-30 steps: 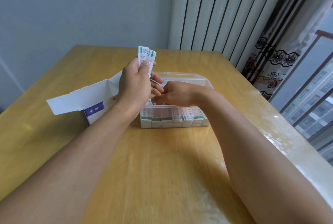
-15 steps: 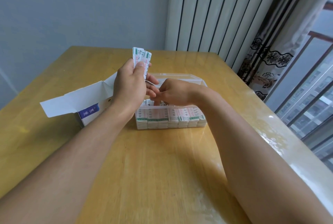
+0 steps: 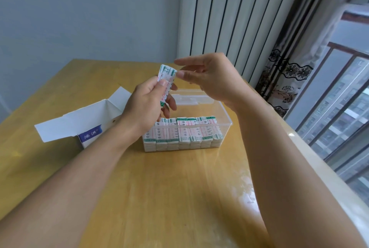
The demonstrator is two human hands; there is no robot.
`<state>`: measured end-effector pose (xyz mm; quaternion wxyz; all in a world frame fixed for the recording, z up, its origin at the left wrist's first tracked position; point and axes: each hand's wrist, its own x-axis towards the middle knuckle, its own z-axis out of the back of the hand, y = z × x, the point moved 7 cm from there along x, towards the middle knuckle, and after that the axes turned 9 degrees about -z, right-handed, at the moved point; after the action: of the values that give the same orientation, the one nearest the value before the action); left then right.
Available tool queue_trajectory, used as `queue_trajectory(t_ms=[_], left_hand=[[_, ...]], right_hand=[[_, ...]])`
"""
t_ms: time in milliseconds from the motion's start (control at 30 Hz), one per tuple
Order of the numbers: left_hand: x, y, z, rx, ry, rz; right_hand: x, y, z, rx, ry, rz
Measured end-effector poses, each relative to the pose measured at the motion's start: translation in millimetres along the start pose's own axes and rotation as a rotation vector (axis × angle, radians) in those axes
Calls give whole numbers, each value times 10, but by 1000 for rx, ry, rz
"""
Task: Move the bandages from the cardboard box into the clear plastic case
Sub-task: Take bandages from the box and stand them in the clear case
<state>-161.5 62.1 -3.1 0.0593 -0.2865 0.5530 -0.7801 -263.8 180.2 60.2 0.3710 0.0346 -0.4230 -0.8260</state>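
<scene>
- On the wooden desk [image 3: 179, 197] sits the clear plastic case [image 3: 223, 128], with rows of bandages [image 3: 189, 132] packed along its near side.
- Left of it lies the cardboard box [image 3: 87, 126], flaps open.
- Above the case, the left hand [image 3: 147, 104] pinches a few bandages [image 3: 166, 77]; the right hand [image 3: 207, 76] hovers beside their top edge, fingers relaxed, holding nothing.

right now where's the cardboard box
In the head view the open cardboard box lies on the wooden table at left, beside the clear plastic case, partly behind the left hand.
</scene>
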Motion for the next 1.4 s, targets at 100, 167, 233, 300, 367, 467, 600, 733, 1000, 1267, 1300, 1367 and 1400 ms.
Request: queue_trajectory(t_ms=[100, 167, 233, 300, 367, 467, 600, 733, 1000, 1267, 1300, 1367, 1400], left_hand=[[-19, -34, -49, 19, 73, -31], [-32, -40, -82, 40, 109, -44], [-42, -37, -115, 68, 145, -53], [-51, -35, -133, 93, 164, -61], [-55, -34, -132, 101, 159, -66], [-59, -36, -132, 103, 152, -73], [-39, -19, -126, 77, 144, -45], [10, -29, -33, 63, 84, -47], [22, 1, 14, 83, 46, -34], [76, -35, 262, -141, -292, -108], [79, -33, 300, -159, -323, -114], [85, -31, 343, -177, -357, -122], [85, -29, 352, -178, -362, -123]], right_hand=[[-17, 6, -10, 95, 13, -4], [-28, 10, -3, 176, 20, -1], [-22, 11, 0, 214, 20, -3], [-11, -1, -6, 211, 29, -8], [-13, -15, -22, 210, 58, -25], [-25, -13, -26, 224, 88, -20], [-27, 17, -1, 234, 59, 5], [-10, -25, -2, 251, 47, -21], [34, -119, -78, 287, 80, -76], [88, -333, -401, 223, 204, -189], [89, -357, -453, 205, 222, -202], [87, -392, -518, 154, 252, -223], [88, -408, -554, 126, 268, -229]])
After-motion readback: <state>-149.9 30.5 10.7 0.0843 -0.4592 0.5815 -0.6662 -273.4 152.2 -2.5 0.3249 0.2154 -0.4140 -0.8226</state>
